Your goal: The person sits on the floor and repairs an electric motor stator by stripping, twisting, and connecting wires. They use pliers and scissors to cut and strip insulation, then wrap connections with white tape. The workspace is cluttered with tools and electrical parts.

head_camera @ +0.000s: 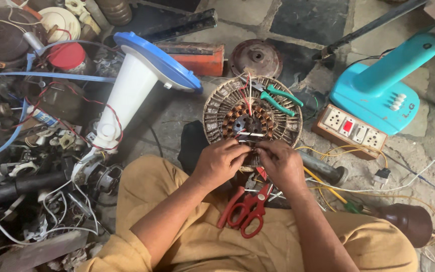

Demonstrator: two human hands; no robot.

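Note:
A round fan motor stator [222, 108] with copper windings lies on the floor in front of me. My left hand [219, 162] and my right hand [279, 162] meet at its near edge, fingers pinched on thin white wires [251, 135] that come off the winding. Red and white leads rise from the stator's middle. Green-handled pliers [278, 99] rest on the stator's far right side. Red-handled scissors [247, 209] lie on my lap, just below my hands.
A white and blue fan stand [132, 85] lies to the left beside a heap of motor parts and cables. A turquoise fan base [378, 90] and a switch and socket board [352, 131] sit to the right. Yellow wires [338, 189] trail across the stone floor.

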